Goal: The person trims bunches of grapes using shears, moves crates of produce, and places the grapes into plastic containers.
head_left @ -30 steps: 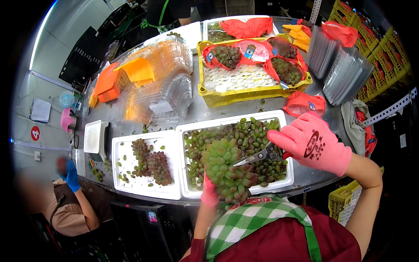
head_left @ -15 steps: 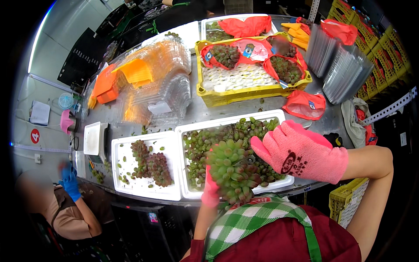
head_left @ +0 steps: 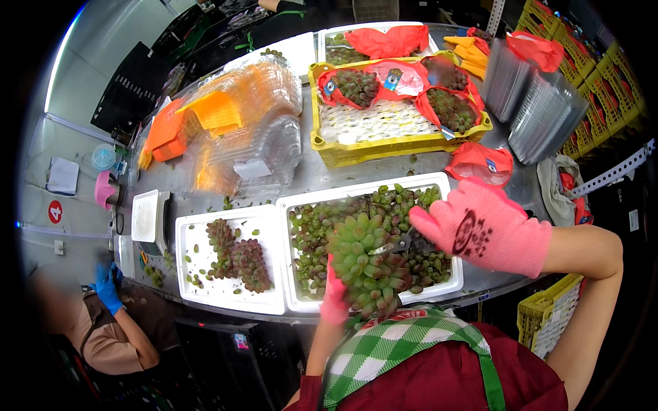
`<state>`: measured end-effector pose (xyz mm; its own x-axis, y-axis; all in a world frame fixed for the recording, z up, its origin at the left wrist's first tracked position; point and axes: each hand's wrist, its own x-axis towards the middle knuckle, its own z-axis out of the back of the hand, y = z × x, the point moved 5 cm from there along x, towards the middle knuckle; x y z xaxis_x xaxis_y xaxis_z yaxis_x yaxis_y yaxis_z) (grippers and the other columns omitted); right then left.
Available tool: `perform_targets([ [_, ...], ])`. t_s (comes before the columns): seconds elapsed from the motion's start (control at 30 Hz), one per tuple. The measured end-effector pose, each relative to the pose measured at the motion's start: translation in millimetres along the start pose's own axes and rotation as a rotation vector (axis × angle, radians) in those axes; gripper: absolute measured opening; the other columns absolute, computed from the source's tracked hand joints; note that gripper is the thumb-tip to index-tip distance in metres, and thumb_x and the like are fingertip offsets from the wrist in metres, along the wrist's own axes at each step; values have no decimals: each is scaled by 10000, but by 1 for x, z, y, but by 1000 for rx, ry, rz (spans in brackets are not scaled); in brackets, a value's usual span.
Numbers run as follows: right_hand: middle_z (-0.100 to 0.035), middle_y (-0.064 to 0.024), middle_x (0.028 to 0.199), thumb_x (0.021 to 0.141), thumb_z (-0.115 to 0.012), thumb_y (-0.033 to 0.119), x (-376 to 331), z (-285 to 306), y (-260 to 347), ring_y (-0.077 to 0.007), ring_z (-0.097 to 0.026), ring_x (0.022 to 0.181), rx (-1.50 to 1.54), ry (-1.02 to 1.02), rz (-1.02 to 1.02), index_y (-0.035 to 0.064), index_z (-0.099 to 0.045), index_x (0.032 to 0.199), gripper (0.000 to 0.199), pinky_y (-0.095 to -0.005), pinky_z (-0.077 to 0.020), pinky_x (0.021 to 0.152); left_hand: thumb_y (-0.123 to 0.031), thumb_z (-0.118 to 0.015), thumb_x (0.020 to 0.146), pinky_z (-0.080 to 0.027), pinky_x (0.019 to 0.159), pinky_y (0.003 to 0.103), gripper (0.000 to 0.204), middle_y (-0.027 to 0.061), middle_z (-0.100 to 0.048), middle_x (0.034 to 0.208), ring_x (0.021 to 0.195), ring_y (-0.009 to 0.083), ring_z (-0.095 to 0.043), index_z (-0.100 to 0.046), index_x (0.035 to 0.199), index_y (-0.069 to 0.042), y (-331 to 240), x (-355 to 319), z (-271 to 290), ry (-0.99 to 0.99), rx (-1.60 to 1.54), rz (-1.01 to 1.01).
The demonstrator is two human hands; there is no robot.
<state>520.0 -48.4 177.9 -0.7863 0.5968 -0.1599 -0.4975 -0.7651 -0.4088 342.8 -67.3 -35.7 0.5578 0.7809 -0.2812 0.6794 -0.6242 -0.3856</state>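
A large bunch of green grapes (head_left: 363,264), its lower berries tinged red, is held up over the near edge of a white tray. My left hand (head_left: 335,294), in a pink glove, grips it from behind, and the bunch hides most of the fingers. At the bunch's right side is my right hand (head_left: 480,229), also in a pink glove, closed on a pair of scissors (head_left: 401,244). Only part of the metal blades shows, touching or close to the berries. Under the bunch, the white tray (head_left: 282,236) is filled with loose grapes and small clusters.
Left of it, another white tray (head_left: 199,291) holds dark red bunches. A scale (head_left: 147,218) stands beyond. Behind are clear plastic boxes (head_left: 274,147), a yellow crate (head_left: 384,147) of bagged grapes and a red bag (head_left: 480,164). A blue-gloved person (head_left: 106,288) is at the left.
My right hand has shifted slightly right and tilted, with the scissors' blades now by the berries. The bunch in my left hand has turned a little. The other person's gloved hands have moved slightly.
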Motion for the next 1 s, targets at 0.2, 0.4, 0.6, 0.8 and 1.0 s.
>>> perform_targets([
  [0.2, -617, -103, 831, 775, -678, 279, -13, -30, -4, -300, -638, 761, 924, -270, -356, 49, -504, 1110, 442, -396, -474, 622, -24, -718, 774, -462, 993, 422, 815, 137, -467, 1352, 1210, 282, -518, -266, 1447, -96, -9, 1, -3, -103, 262, -192],
  [0.4, -642, -143, 855, 769, -693, 292, 19, -37, 24, -341, -646, 789, 1214, -277, -450, 57, -486, 1110, 463, -419, -504, 653, 3, -774, 606, -385, 1066, 397, 1028, 115, -397, 1421, 1291, 252, -435, -228, 1470, -116, -10, -1, -12, -79, 357, -379],
  [0.6, -653, -150, 840, 780, -670, 247, 23, -45, 35, -337, -650, 776, 1216, -212, -493, 64, -483, 1125, 432, -421, -506, 650, -35, -787, 549, -357, 1084, 393, 1078, 102, -402, 1421, 1300, 251, -427, -233, 1472, -96, -8, -1, -14, -132, 537, -400],
  [0.8, -627, -127, 806, 744, -698, 154, 19, -59, 34, -306, -621, 665, 1433, -286, -607, 50, -498, 1142, 458, -358, -497, 619, -81, -790, 617, -380, 1072, 411, 997, 111, -416, 1405, 1293, 262, -437, -252, 1456, -94, -7, 7, -6, 31, 523, -392],
  [1.0, -618, -123, 801, 693, -658, 101, -3, -39, -7, -308, -621, 719, 1206, -411, -417, 60, -526, 1127, 455, -380, -484, 634, -169, -707, 761, -415, 1044, 423, 808, 141, -411, 1400, 1263, 278, -467, -261, 1426, -63, -15, -3, -25, 12, 390, -270],
])
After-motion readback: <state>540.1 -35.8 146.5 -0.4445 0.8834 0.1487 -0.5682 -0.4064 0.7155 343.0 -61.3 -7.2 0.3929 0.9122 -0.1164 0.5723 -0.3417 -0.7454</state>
